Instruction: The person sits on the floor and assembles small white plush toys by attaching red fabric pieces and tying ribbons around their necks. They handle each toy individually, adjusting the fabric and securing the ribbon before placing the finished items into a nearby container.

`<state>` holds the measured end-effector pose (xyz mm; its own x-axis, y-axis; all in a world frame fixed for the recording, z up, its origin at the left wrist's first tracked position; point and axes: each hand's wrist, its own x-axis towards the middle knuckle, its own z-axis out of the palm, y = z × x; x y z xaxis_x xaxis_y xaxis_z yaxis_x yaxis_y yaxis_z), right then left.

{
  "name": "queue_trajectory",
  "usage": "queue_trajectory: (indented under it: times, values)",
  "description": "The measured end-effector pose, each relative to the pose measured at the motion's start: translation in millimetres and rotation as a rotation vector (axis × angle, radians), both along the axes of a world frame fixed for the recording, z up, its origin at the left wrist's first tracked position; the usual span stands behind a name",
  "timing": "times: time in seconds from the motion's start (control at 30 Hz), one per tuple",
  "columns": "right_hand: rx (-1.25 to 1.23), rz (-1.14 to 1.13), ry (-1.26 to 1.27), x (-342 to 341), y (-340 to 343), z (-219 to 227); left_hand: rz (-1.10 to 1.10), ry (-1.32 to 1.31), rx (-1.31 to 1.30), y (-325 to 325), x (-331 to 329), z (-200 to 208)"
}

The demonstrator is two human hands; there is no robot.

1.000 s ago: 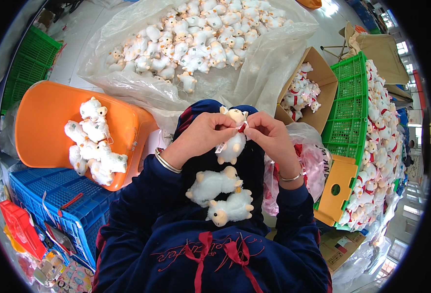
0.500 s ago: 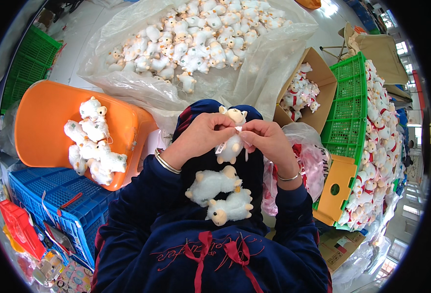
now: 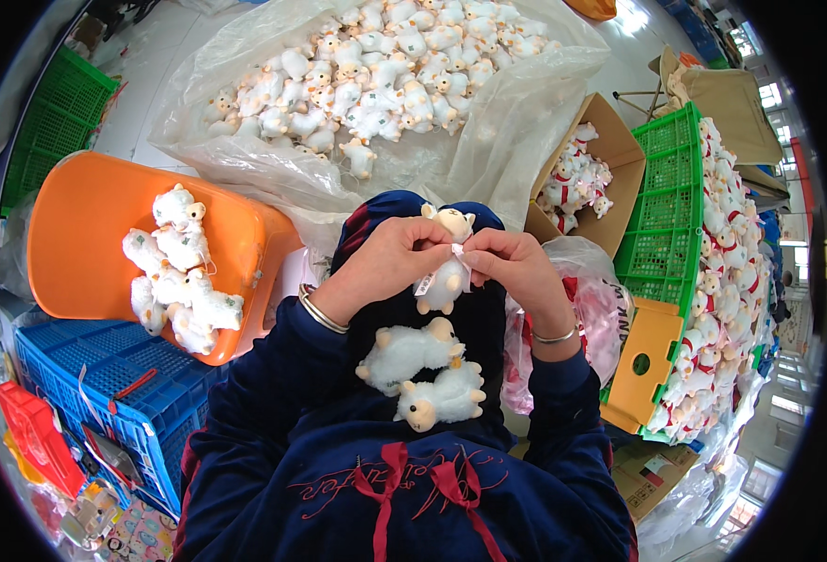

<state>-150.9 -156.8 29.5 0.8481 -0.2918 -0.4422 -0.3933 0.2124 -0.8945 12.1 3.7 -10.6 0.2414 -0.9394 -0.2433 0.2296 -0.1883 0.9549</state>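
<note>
A white plush sheep [image 3: 444,282] lies belly up on my lap, its head pointing away from me. At its neck a pale ribbon [image 3: 457,250] is pinched between my fingertips. My left hand [image 3: 381,269] closes on the ribbon from the left, thumb against forefinger. From the other side my right hand [image 3: 516,267] grips it the same way. A printed white ribbon end hangs beside the sheep's body. Closer to me, two more plush sheep rest on my lap, one [image 3: 409,354] above the other [image 3: 443,397].
An orange chair [image 3: 76,234] at left holds several plush sheep, with a blue crate [image 3: 104,356] below it. Ahead spreads a plastic sheet [image 3: 189,122] heaped with sheep. At right stand a cardboard box [image 3: 620,140], a green crate [image 3: 657,197] and a bag of ribbons [image 3: 591,309].
My right hand has shifted slightly, drawing the ribbon snugger at the sheep's neck. The left hand stays almost in place, and the sheep on my lap have not moved.
</note>
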Motion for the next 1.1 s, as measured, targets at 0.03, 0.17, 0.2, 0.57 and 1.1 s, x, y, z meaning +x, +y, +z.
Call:
queue_trajectory:
  times: [0.03,0.17,0.2,0.57,1.1]
  values:
    - [0.006,0.008,-0.034,-0.8,0.5,-2.0,-0.001,-0.009,-0.007,0.0,0.2,-0.3]
    - [-0.059,-0.090,-0.116,3.0,11.2,-12.3,0.005,0.006,-0.018,-0.2,-0.1,-2.4]
    - [-0.091,-0.115,-0.145,4.0,14.7,-14.7,0.008,0.023,-0.016,-0.5,-0.3,-2.5]
    - [-0.271,-0.209,-0.124,8.5,22.3,-21.9,0.022,-0.106,-0.151,1.0,-0.1,-8.9]
    - [-0.680,0.216,0.050,30.2,8.7,19.5,0.009,-0.464,-0.045,-7.4,-3.2,18.3]
